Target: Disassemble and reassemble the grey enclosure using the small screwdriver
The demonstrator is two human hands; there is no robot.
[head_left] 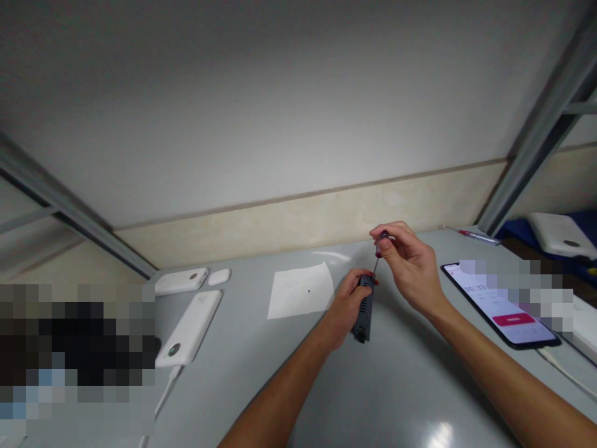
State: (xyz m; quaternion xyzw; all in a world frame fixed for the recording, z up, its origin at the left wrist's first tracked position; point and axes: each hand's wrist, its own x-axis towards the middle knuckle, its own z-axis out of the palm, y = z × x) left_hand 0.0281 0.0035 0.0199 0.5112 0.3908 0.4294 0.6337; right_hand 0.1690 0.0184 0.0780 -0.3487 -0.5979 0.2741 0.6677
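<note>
My left hand (351, 305) is closed around a dark grey slotted plastic device (362, 314), whose exact kind I cannot make out. It is held over the grey table with its long side pointing toward me. Between the fingers of my right hand (410, 264) is the handle of a small screwdriver (378, 250). The thin shaft slants down and its tip meets the far end of the device; the contact spot itself is too small to see. Left of my hands lies a white paper sheet (298, 291) with one small dark dot on it.
On the left are white power banks (193, 330) and a small white case (219, 277). A lit phone (501, 311) with a cable lies to the right. Behind it rests another screwdriver (480, 237). A wall (298, 221) and metal posts (527, 143) bound the table (401, 386).
</note>
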